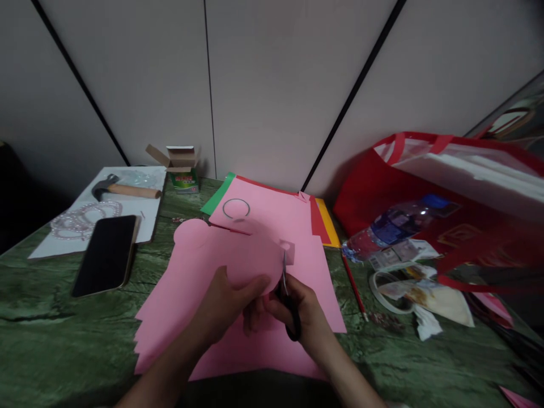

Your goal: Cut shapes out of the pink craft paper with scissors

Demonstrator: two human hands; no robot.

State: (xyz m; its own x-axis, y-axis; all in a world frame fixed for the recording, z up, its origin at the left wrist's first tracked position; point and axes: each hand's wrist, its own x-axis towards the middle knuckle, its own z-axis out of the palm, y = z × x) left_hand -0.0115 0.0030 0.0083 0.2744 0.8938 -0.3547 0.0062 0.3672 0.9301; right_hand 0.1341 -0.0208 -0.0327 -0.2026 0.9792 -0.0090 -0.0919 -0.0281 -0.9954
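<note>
A rounded piece of pink paper (250,258) is pinched between the thumb and fingers of my left hand (232,300), raised a little above a stack of pink sheets. My right hand (308,317) grips a pair of scissors (292,320) with black handles. Their blades point away from me and lie along the right edge of the held paper. Some fingers of my left hand show beneath that paper, close to my right fingers. Pink sheets (174,317) spread under both hands. A smaller pink paper circle (190,233) lies at their upper left.
Left are a phone (106,255), a hammer (131,191) and beads (85,218). A small opened box (185,178) stands by the wall. To the right are a red pencil (353,286), a tape roll (376,292), a plastic bottle (393,224) and a red bag (361,195).
</note>
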